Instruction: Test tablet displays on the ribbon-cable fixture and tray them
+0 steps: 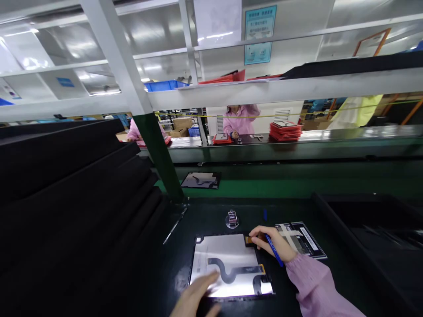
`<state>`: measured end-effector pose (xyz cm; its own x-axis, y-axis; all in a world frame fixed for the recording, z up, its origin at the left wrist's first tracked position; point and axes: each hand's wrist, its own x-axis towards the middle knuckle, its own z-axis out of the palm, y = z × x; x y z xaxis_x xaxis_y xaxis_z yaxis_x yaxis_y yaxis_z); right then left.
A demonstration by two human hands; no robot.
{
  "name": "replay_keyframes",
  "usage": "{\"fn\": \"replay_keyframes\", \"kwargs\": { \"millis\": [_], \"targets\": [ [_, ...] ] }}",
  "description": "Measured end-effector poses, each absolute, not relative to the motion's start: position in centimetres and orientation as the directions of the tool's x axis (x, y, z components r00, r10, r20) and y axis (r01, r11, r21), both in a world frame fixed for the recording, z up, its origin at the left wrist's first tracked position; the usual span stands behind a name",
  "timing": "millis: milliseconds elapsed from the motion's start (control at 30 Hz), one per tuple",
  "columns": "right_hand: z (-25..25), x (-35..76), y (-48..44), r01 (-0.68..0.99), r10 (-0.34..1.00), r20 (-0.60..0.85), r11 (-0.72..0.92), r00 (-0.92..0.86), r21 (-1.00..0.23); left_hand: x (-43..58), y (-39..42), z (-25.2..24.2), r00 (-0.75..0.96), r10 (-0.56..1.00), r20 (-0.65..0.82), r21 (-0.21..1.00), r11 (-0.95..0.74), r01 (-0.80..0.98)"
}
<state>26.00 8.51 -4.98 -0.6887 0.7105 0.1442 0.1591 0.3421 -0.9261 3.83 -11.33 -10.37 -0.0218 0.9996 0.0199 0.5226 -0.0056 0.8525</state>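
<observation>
- Handling screen lying flat on desk.
- Pinching orange strip with right hand, fingers nearly closed, blue pen tucked along.
- Hovering blurred left hand by near edge, empty fingers spread.

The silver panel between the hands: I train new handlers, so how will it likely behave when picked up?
The silver panel likely stays stiff, as it lies flat with straight edges. The curving dark ribbon cable on it looks thin, so it may flex or snag. The panel's glossy sheen hints that it could be slippery.
</observation>
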Motion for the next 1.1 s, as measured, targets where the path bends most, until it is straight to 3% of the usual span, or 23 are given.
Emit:
{"fn": "replay_keyframes", "kwargs": {
  "millis": [67,133,200,267,333,433,500,567,633,733,1100],
  "targets": [
    [-5.2,25.9,8.4,0.14,0.709,0.151,0.335,-0.689,-0.932,3.5,-9.9,-9.9,0.07,0.978,0.198,0.534,-0.168,0.829],
    [-5.4,25.8,8.4,0.12,0.716,0.165,0.33,-0.679,-0.936,3.7,-8.7,-9.5,0.23,0.93,0.287,0.26,-0.307,0.916],
    [-5.6,25.9,8.4,0.105,0.727,0.183,0.332,-0.662,-0.937,4.3,-8.0,-9.1,0.38,0.853,0.359,0.099,-0.439,0.893],
    [-5.8,26.0,8.4,0.101,0.737,0.202,0.345,-0.645,-0.933,4.7,-7.5,-8.6,0.463,0.778,0.424,0.07,-0.538,0.84],
    [-5.8,26.2,8.4,0.104,0.744,0.217,0.359,-0.632,-0.928,4.8,-6.9,-8.0,0.458,0.758,0.465,0.188,-0.59,0.785],
    [-5.9,26.3,8.5,0.108,0.747,0.216,0.359,-0.629,-0.927,4.4,-5.1,-7.0,0.252,0.859,0.446,0.576,-0.49,0.654],
    [-6.0,26.3,8.5,0.109,0.747,0.211,0.354,-0.63,-0.929,4.6,-3.2,-6.4,0.063,0.947,0.316,0.862,-0.314,0.399],
    [-6.2,26.2,8.4,0.093,0.754,0.221,0.349,-0.618,-0.932,5.4,-1.3,-6.0,-0.025,0.987,0.156,0.984,-0.153,0.094],
    [-6.4,26.1,8.3,0.054,0.764,0.238,0.335,-0.599,-0.94,6.8,0.3,-6.0,-0.036,0.998,0.06,0.996,-0.063,-0.065],
    [-6.6,25.9,8.2,-0.013,0.783,0.253,0.299,-0.569,-0.954,9.0,1.5,-6.4,-0.016,1.0,-0.013,0.994,0.011,-0.105],
    [-7.4,25.7,8.1,0.075,0.741,0.253,0.378,-0.622,-0.923,10.1,1.3,-7.7,-0.053,0.999,0.001,1.0,0.0,0.008]
  ]
}}
